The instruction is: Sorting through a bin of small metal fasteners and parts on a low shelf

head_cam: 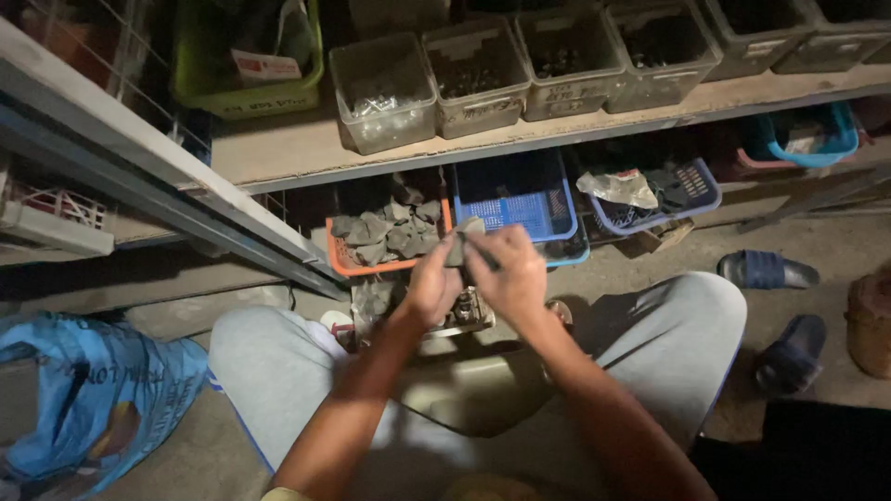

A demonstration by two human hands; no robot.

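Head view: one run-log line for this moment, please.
left hand: on grey piece | right hand: on same piece | behind: orange basket of grey pieces, blue basket | posture: seated

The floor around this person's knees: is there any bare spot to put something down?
Bare concrete floor lies between the right knee and the blue baskets, short of the sandal. Another patch runs between the left knee and the blue sack. Straight ahead is crowded: both hands work a grey piece over the orange tray.
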